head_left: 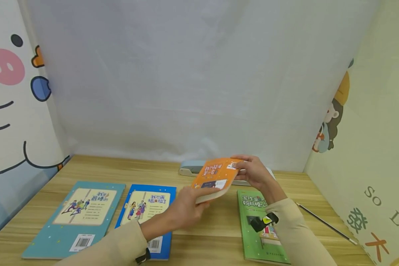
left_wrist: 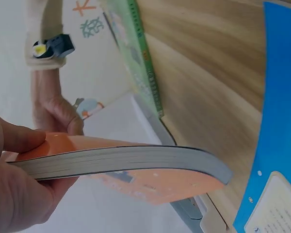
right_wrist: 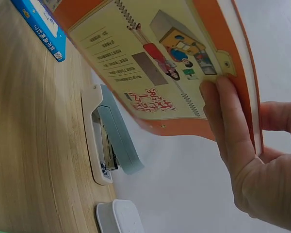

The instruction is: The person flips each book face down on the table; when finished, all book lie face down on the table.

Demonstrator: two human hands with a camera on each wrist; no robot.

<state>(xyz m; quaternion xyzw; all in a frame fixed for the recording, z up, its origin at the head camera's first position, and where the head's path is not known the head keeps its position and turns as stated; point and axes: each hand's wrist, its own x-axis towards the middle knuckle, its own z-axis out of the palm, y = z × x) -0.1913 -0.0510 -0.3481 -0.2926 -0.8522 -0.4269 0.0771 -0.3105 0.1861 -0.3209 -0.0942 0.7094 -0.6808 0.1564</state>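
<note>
On the wooden table (head_left: 212, 236), taking the orange book (head_left: 214, 171) as clock centre, the teal book (head_left: 61, 221) lies toward half past eight, the blue book (head_left: 146, 207) at eight and the green book (head_left: 251, 236) near half past four, apart, perhaps so that each has room. I hold the orange book tilted in the air, the stapler (head_left: 188, 167) behind toward eleven; my left hand (head_left: 186, 208) pinches its near end and my right hand (head_left: 255, 173) its far end, probably for steadiness.

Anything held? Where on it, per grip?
A rectangular orange paper book, held in both hands: left grip at its near edge, right grip at its far right corner, as the head view shows.
</note>
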